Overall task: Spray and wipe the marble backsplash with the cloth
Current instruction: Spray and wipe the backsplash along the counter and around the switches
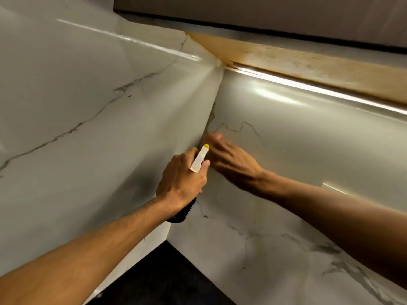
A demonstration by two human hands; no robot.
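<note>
Marble backsplash (286, 133) filled the view, two veined panels meeting at an inside corner. Spray bottle (199, 160), pale head with yellow nozzle and dark body, was at that corner, nozzle aimed up along the seam. Left hand (182, 179) was clenched round the bottle neck. Right hand (231, 159) lay on the right panel just beside the nozzle, motion-blurred, fingers stretched out, nothing visibly grasped.

No cloth was visible anywhere; it could have been under the right palm, but I cannot tell. No droplets or wet streaks could be made out through the glare. Judged early to middle: the corner was being worked, and both wide panels looked still to cover.

Further out, a yellow-stained cabinet underside (286, 60) ran above the right panel, with a bright light strip (308, 86) along its edge and an upper cabinet (242, 9) above. Dark countertop (167, 274) sat below. Likely snags: the tight seam, and hands crowded at one spot.
</note>
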